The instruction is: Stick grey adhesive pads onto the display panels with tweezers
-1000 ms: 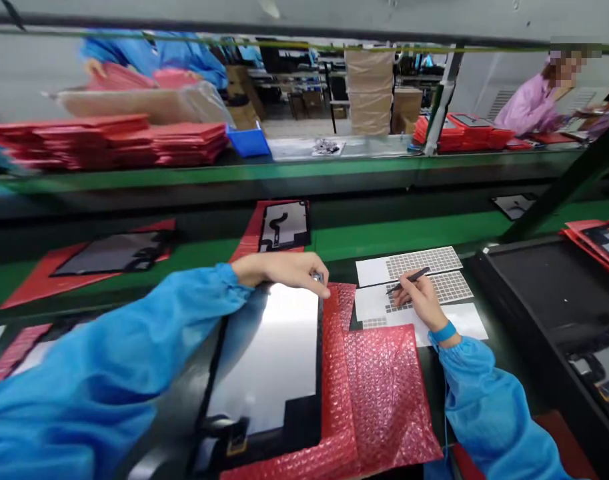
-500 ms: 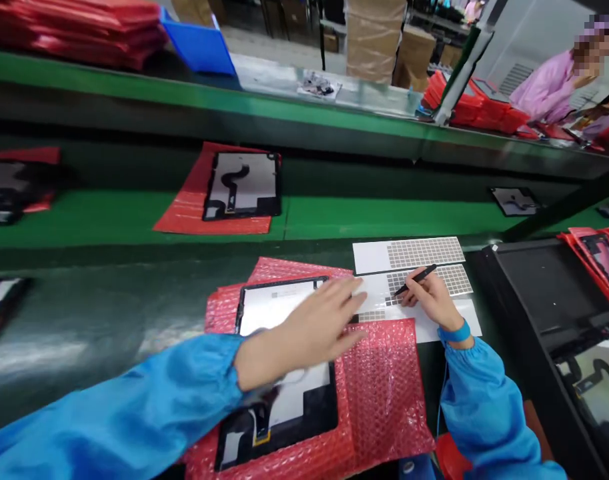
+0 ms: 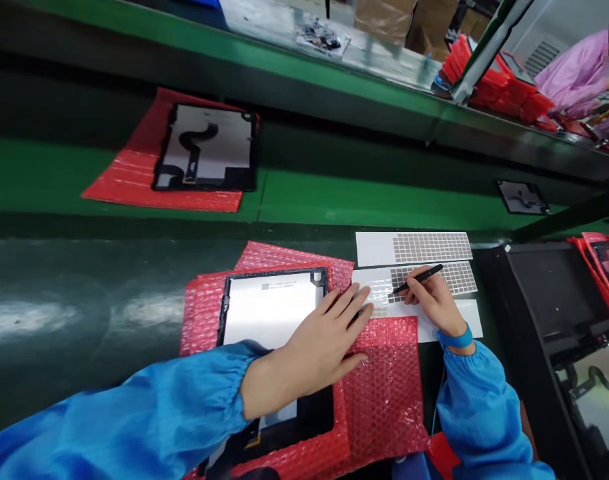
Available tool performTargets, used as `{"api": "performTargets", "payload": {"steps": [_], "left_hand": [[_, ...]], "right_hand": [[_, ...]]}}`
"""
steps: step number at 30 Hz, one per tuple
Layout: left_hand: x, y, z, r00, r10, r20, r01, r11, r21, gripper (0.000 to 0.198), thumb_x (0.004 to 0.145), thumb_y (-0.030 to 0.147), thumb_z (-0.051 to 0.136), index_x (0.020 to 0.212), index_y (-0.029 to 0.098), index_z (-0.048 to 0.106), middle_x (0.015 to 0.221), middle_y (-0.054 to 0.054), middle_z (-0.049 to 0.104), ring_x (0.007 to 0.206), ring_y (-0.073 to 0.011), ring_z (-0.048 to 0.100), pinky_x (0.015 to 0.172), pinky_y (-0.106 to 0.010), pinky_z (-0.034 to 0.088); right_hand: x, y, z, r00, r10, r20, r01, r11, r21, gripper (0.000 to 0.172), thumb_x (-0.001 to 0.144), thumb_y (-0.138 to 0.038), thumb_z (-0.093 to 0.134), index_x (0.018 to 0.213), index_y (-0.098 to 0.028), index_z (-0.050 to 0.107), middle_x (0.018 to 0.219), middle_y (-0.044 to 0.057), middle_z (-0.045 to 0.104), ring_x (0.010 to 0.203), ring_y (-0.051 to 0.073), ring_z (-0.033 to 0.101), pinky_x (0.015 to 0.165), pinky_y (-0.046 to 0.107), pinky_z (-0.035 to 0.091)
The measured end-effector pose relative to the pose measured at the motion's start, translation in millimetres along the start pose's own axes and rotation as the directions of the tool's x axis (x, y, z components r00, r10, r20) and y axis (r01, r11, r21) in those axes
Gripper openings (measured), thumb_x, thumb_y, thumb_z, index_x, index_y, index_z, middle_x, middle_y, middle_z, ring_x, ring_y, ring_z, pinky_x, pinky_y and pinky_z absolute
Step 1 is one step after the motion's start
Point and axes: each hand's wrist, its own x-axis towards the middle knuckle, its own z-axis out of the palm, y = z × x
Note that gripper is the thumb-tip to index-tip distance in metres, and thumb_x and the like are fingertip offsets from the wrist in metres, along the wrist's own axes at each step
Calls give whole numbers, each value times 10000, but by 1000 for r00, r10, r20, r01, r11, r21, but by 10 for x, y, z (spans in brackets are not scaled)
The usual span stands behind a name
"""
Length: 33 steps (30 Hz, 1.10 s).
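Observation:
My right hand (image 3: 431,299) is closed round black tweezers (image 3: 418,279), their tip down at a white sheet with small grey squares (image 3: 457,277). My left hand (image 3: 324,340) is open, fingers stretched out, lying across the right edge of a display panel (image 3: 271,303). Its fingertips reach to the left part of the sheet. The panel shows a white back with a black frame, and my forearm hides its middle. Under the panel lies red bubble wrap (image 3: 384,393). A second sheet of squares (image 3: 429,247) is behind the first, and a blank white sheet (image 3: 469,317) is in front.
Another panel (image 3: 214,143) rests on a red bubble bag (image 3: 119,180) on the green belt (image 3: 324,197). Farther right is a small panel (image 3: 521,197). A black tray (image 3: 539,287) stands at my right. On the shelf are red bags (image 3: 509,87), and a person in pink is beyond.
The view has tilted down and shifted. My left hand has settled lower, fingers extended by the sheet. The tweezers stay in my right hand, tip at nearly the same place on the squares.

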Motion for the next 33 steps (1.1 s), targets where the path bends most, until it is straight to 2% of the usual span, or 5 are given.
{"api": "performTargets", "payload": {"steps": [7, 16, 19, 23, 33], "left_hand": [[-19, 15, -2, 999, -6, -50, 6, 1000, 4, 758, 955, 590, 623, 1507, 77, 539, 1688, -249, 377, 1549, -434, 384, 1230, -558, 341], [-117, 146, -170, 985, 47, -168, -32, 995, 91, 634, 964, 495, 662, 1404, 39, 622, 1575, -235, 542, 1485, -384, 478, 1224, -516, 356], [-356, 301, -347, 969, 95, -230, -70, 991, 116, 348, 1000, 322, 625, 1237, 78, 702, 1234, -160, 747, 1155, -290, 684, 1000, -438, 516], [-591, 316, -415, 976, -31, -216, 47, 997, 67, 270, 1025, 291, 561, 1125, 102, 726, 802, -57, 699, 678, -222, 645, 619, -369, 518], [-629, 120, -305, 991, -120, -65, 129, 980, 151, 476, 1005, 302, 602, 1385, 16, 626, 1054, -153, 722, 894, -280, 680, 710, -390, 585]], "right_hand": [[0, -46, 7, 999, 26, 22, -26, 1000, 8, 331, 1017, -526, 666, 1013, -197, 633, 744, 41, 781, 604, 163, 717, 567, 274, 550], [-4, -304, 69, 999, 25, -29, -13, 941, 338, 286, 961, -473, 761, 973, -224, 621, 764, 29, 814, 603, 192, 774, 537, 283, 609], [-10, -483, 366, 999, 27, 23, -34, 934, 356, 267, 974, -459, 752, 1012, -226, 629, 780, 29, 819, 640, 203, 800, 604, 318, 666], [-3, -590, 806, 989, 45, 144, -95, 927, 363, 288, 977, -487, 746, 1002, -231, 617, 764, 27, 814, 638, 194, 806, 632, 311, 687], [-45, -484, 1032, 966, 42, 256, -152, 892, 426, 258, 1001, -458, 731, 1001, -232, 606, 761, 13, 794, 686, 195, 810, 682, 331, 697]]}}
